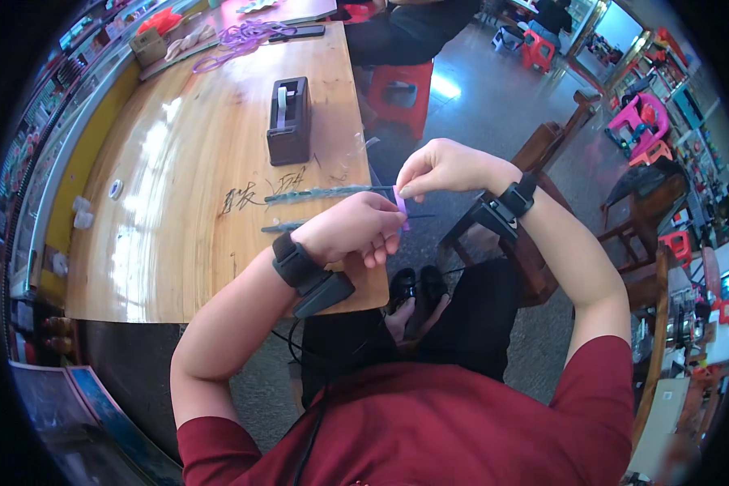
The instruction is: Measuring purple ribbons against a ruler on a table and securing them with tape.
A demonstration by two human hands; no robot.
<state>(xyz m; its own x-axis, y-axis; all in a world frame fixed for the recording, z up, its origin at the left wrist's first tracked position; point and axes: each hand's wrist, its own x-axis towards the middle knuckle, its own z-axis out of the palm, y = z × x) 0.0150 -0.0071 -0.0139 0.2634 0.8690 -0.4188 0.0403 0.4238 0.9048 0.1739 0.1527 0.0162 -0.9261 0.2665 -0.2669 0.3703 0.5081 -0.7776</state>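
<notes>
At the table's right edge, my left hand point(355, 228) and my right hand point(445, 169) work close together. A short purple strip point(402, 208) is stretched between them, and the fingertips of each hand pinch it. Just beyond my left hand lies a thin dark rod point(312, 194) with a greyish wrapping along it, its right end reaching to the strip. A second similar rod point(287, 226) lies nearer to me, partly hidden under my left hand. A dark thin tip point(421, 216) sticks out past the strip, over the table's edge.
A black tape dispenser point(289, 121) stands on the wooden table point(182, 202). Farther back lie a tangle of purple ribbon point(243, 39) and a phone point(300, 33). A red stool point(401, 95) stands beside the table; a wooden chair point(535, 235) is at my right. Another person sits beyond.
</notes>
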